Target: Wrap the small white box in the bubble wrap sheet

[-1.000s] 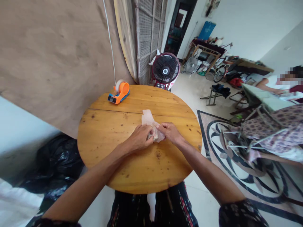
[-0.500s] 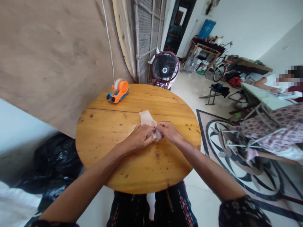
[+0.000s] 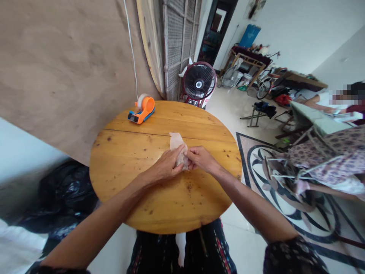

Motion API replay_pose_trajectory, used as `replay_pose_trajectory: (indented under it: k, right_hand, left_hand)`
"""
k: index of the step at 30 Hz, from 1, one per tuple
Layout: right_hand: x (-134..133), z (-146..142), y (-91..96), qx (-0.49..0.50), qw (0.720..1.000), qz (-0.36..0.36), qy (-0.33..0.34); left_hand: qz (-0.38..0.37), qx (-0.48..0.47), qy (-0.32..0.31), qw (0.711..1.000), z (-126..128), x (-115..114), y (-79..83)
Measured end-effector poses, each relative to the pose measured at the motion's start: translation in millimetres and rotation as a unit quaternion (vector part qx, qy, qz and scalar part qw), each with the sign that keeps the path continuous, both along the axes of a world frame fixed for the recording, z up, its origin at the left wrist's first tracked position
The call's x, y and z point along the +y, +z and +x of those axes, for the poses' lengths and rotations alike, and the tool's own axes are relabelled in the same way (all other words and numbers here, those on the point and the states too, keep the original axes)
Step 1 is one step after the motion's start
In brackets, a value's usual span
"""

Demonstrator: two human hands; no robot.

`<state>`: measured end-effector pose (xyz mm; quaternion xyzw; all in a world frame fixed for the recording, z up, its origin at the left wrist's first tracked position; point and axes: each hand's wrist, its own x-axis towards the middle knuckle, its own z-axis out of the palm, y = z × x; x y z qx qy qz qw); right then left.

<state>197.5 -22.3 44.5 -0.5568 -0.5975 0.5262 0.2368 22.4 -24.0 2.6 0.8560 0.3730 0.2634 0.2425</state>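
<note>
A thin, whitish, see-through sheet (image 3: 175, 140), wrinkled at its near end, lies on the round wooden table (image 3: 159, 205) in front of me. My left hand (image 3: 167, 164) rests over its left side, holding it with fingers stretched along it and thumb lower down. At the sheet's right edge, my right hand (image 3: 200, 159) is closed, pinching it between thumb and curled fingers. Whether anything is wrapped inside the sheet cannot be made out. An orange and blue tape dispenser (image 3: 142, 110) with a roll of clear tape stands at the table's far left edge.
Beyond the table stands a dark red fan (image 3: 199, 84). Black plastic bags (image 3: 67, 192) lie at left, by a brown board (image 3: 71, 68). On the right are a folding stool (image 3: 258, 112), a cloth-covered chair (image 3: 322, 160), and a person at a pale table (image 3: 313, 118).
My left fingers have straightened further over the sheet. The sheet's near part looks flatter and less bunched, its far end shifted slightly right. My right hand keeps its pinch in nearly the same spot.
</note>
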Motion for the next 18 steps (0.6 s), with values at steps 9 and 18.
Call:
replay_pose_trajectory:
  k: [9,18]
  right_hand:
    - [1,0,8.9,-0.054,0.996,0.027,0.067]
    - [-8,11,9.9,-0.088,0.986,0.057,0.132]
  left_hand:
    - [-0.004,-0.011,-0.003,1.000,-3,3,-2.6]
    - [0.114,0.033,0.086,0.989,-8,0,-4.0]
